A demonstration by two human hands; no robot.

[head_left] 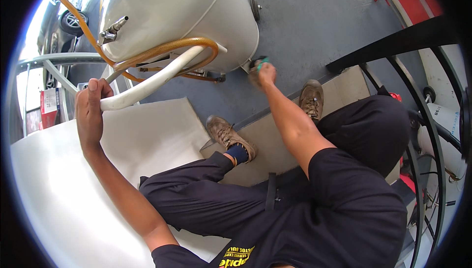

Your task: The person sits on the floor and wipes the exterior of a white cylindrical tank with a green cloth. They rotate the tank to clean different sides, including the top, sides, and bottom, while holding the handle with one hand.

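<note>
A large off-white tank [182, 7] on wheels stands in front of me, with a white tubular handle [152, 82] reaching toward my left. My left hand [93, 102] is closed around the near end of that handle. An amber hose [162, 48] loops over the handle and runs up along the tank's left side. Down at the tank's lower right edge, my right hand [267, 74] is closed on a small green thing [263, 61], beside a dark, blurred part at the tank's foot. The fingers partly cover it, and its kind is unclear.
A metal fitting [114, 28] juts from the tank, and a caster [255, 8] shows at its far side. A black railing [393, 47] curves along my right. My shoes rest on a beige step [275, 145]; a pale panel [123, 145] lies left, near a grey metal frame [54, 64].
</note>
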